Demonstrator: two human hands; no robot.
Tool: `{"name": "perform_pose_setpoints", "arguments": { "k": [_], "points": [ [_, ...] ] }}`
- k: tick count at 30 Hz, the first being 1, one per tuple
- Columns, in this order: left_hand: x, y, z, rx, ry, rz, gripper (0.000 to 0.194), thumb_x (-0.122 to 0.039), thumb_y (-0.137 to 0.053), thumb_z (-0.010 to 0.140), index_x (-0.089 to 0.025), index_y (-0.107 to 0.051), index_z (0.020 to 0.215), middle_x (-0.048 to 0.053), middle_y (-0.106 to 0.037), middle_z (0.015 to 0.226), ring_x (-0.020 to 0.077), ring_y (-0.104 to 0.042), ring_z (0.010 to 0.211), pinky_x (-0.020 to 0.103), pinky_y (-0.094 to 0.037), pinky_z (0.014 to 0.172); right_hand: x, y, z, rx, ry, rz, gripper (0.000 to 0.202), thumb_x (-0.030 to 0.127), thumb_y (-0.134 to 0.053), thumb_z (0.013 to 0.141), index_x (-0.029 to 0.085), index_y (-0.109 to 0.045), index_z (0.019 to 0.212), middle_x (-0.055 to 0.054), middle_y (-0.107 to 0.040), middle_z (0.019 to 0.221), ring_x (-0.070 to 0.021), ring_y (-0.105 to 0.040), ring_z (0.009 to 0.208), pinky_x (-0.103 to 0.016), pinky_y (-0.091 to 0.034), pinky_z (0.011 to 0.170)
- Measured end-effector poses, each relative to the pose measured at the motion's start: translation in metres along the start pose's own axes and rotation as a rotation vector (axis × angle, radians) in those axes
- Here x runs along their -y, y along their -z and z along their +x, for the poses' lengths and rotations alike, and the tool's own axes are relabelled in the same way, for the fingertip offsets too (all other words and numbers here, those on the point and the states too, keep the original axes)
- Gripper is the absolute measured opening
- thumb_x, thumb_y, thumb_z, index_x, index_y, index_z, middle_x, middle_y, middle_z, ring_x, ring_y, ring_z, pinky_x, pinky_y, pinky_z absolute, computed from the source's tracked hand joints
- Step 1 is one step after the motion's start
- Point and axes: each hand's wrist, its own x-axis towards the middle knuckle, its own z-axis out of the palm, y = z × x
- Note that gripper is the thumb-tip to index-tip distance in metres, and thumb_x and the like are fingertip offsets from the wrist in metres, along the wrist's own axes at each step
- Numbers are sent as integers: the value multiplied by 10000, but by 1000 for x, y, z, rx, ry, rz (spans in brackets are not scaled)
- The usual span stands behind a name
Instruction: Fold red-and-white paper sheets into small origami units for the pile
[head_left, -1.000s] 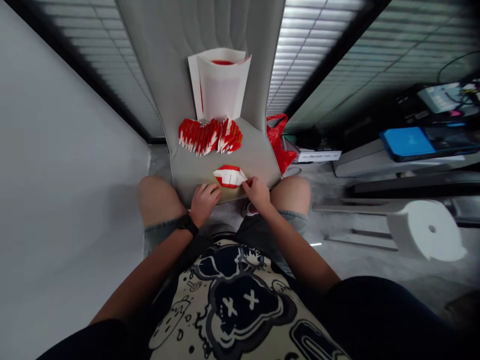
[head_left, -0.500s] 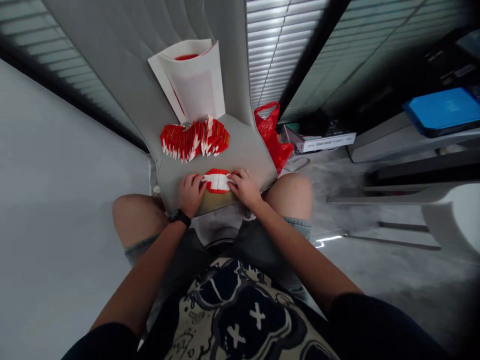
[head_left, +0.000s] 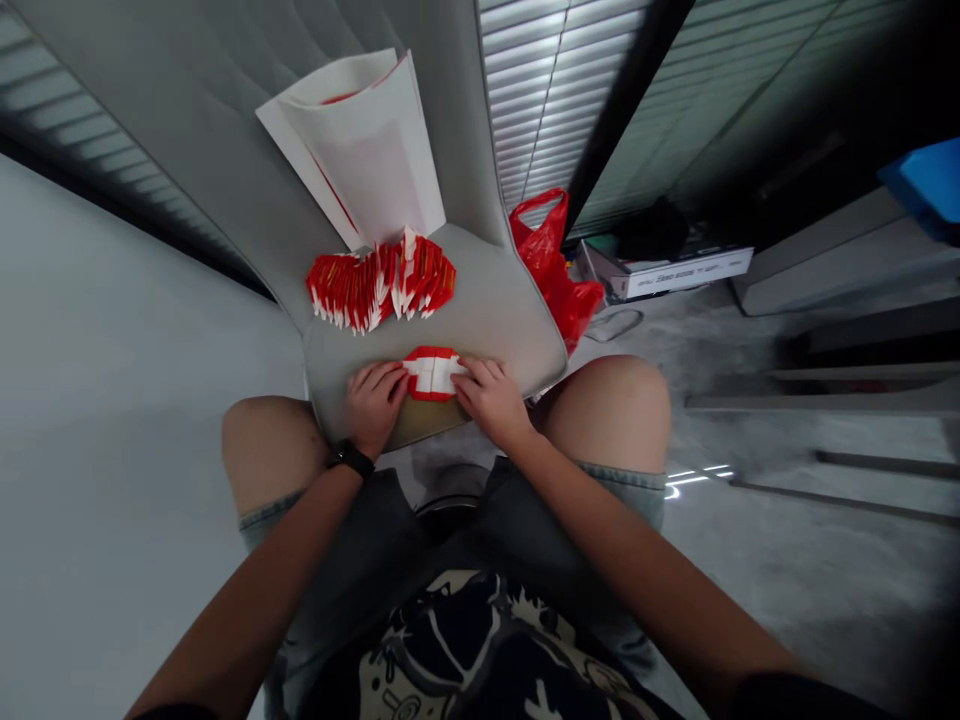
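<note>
A folded piece of red-and-white paper lies on the front part of a grey chair seat. Its white inner side faces up, with red along the top and bottom edges. My left hand pinches its left end, and a dark watch sits on that wrist. At the right end, the fingers of my right hand are closed on the paper's white tip. Farther back on the seat stands a fanned row of folded red-and-white paper pieces, white points toward me.
A white paper bag leans against the chair's backrest behind the row. Right of the chair are a red plastic bag and a white box on the floor. My knees flank the seat; a pale wall is at left.
The camera view has shifted and come slightly closer. Both hands stay at the two ends of the folded paper, with only slight finger movement.
</note>
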Motion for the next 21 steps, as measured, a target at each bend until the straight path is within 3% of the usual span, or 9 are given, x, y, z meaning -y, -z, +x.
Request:
{"name": "perform_pose_setpoints", "arguments": {
  "k": [4,7,9,13,17,21],
  "points": [
    [-11,10,-11,89,-76,41,315,-294,-476,1006,-212,-663,1246,88,-680,1304,263,-566,1280,454,-432,1055,0,0,-10,23,79,-15,396,389,-616,954,187,-643,1294,-167,-578,1406,-352,-481,1321,-547,-383,1088],
    [-27,20,-33,188,-109,118,532,-327,-500,979,-145,-463,1477,145,-487,1526,315,-410,1438,500,-349,1162,1,-1,-20,27,130,-41,583,456,-715,874,170,-591,1367,-175,-529,1471,-378,-424,1391,-578,-316,1168],
    [-37,26,-49,223,-101,151,644,-380,-536,955,-106,-392,1519,172,-413,1572,352,-351,1469,528,-300,1198,1,-2,-27,35,158,-63,603,457,-729,861,160,-591,1368,-177,-531,1472,-386,-409,1409,-591,-271,1203],
    [-45,30,-66,249,-101,133,632,-447,-559,943,-114,-460,1471,184,-517,1477,365,-391,1435,534,-317,1190,0,-3,-37,53,165,-71,480,367,-705,895,205,-621,1338,-151,-587,1422,-371,-447,1391,-630,-247,1211],
    [-40,29,-66,269,-193,94,481,-362,-516,985,-132,-528,1407,155,-568,1422,305,-473,1372,449,-374,1155,-2,-3,-40,64,164,-18,339,305,-629,949,246,-663,1281,-119,-618,1394,-345,-491,1361,-660,-240,1207],
    [-34,25,-66,240,-235,96,445,-353,-511,999,-155,-542,1396,135,-590,1400,290,-514,1317,436,-414,1098,-3,0,-43,66,183,-37,340,264,-622,949,253,-664,1286,-104,-636,1375,-334,-518,1336,-665,-229,1216]
  ]
}}
